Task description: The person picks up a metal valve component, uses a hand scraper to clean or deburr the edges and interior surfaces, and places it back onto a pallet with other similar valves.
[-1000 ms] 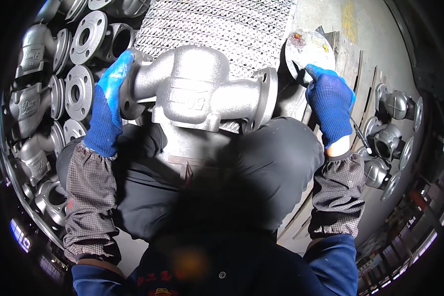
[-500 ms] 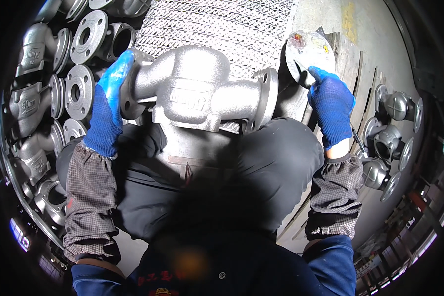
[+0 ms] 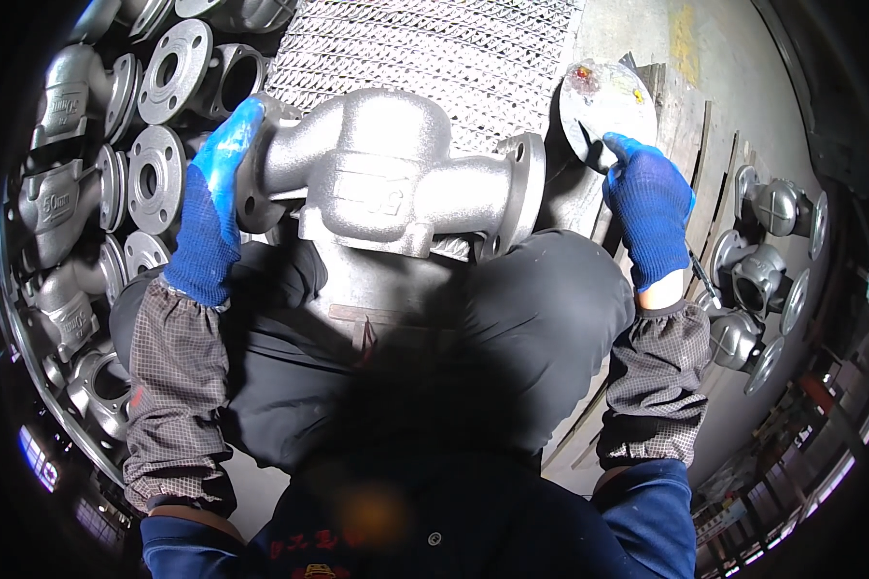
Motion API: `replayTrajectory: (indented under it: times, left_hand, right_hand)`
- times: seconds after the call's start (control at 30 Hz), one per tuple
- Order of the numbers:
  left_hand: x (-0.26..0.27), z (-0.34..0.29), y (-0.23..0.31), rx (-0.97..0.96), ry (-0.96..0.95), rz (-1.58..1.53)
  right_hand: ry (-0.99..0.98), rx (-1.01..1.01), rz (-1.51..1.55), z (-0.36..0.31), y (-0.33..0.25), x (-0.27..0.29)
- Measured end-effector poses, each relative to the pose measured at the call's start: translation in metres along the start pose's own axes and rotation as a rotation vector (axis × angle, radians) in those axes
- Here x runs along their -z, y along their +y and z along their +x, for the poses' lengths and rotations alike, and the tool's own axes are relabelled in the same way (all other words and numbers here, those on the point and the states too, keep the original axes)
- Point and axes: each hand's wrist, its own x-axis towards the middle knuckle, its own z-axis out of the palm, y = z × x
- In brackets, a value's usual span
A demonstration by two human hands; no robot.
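A silver-grey cast valve body (image 3: 381, 179) with a round flange at each end lies across in front of my knees. My left hand (image 3: 212, 198), in a blue coated glove, grips its left flange from the outside; most of the fingers are hidden behind the rim. Over at the right, my gloved right hand (image 3: 650, 193) is closed, its fingertips at the lower edge of a whitish round disc (image 3: 603, 101) that carries red and yellow paint smears. Something small and dark shows by those fingertips, too little of it to name.
Several similar flanged castings (image 3: 156, 180) are packed together along the left. Beyond the valve body lies a woven metallic-looking mat (image 3: 425, 48). Wooden boards (image 3: 681, 125) run beside the disc, and several more castings (image 3: 758, 275) stand on the floor at the right.
The dark, thin thing at my right fingertips has shifted slightly on the disc, and less of it shows. My left hand and the valve body have stayed in place.
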Motion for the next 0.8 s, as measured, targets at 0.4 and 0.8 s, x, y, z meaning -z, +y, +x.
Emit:
replayTrajectory:
  times: [0.4,0.8]
  left_hand:
    - [-0.003,0.003,0.014,0.081,0.11,-0.148]
    - [-0.001,0.001,0.007,0.105,0.049,-0.289]
  right_hand:
    - [0.014,-0.018,-0.027,-0.002,-0.004,-0.002]
    - [-0.007,-0.009,-0.021,0.0,-0.005,-0.005]
